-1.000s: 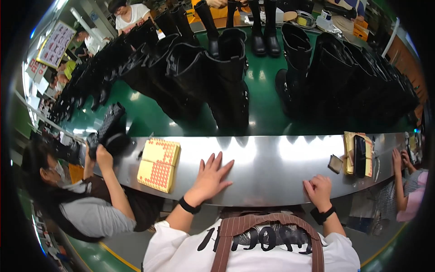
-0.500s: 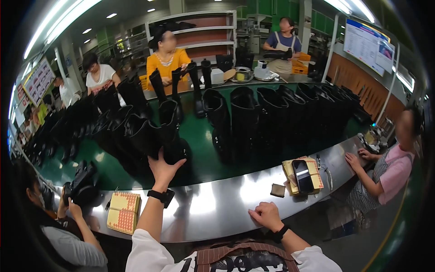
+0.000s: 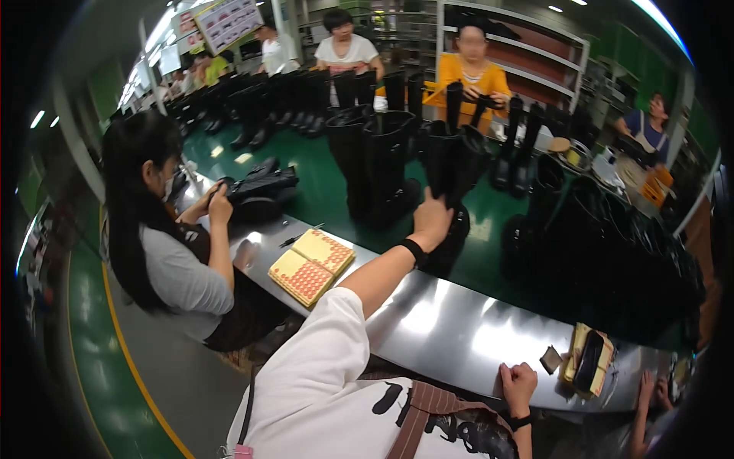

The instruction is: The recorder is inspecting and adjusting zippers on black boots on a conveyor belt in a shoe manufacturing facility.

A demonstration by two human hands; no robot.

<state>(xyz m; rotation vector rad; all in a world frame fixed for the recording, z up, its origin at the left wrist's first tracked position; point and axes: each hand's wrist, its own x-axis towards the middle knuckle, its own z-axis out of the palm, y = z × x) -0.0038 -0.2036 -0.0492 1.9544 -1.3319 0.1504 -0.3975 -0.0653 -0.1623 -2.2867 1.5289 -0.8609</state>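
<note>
My left hand (image 3: 433, 220) reaches forward and touches the lower shafts of a pair of tall black boots (image 3: 456, 164) standing on the green tabletop. Its visible fingers are stretched out, and some fingertips are hidden against the dark boots. Loosely curled, my right hand (image 3: 520, 382) rests on the metal edge strip (image 3: 428, 314) with nothing seen in it. A small brown square block (image 3: 550, 359) lies just beside it. Beyond that, a dark phone (image 3: 587, 361) sits on a bundle of yellow cards (image 3: 573, 348).
Another tied yellow card bundle with red dots (image 3: 312, 266) lies on the strip. Tall boots (image 3: 612, 252) crowd the right; more boots (image 3: 375, 161) stand left. A masked co-worker (image 3: 183, 245) at my left handles a black boot. Other people stand across the table.
My view has swung to the left. My left hand stays at the boots, its thumb less spread than before. The right hand still rests curled on the metal strip.
</note>
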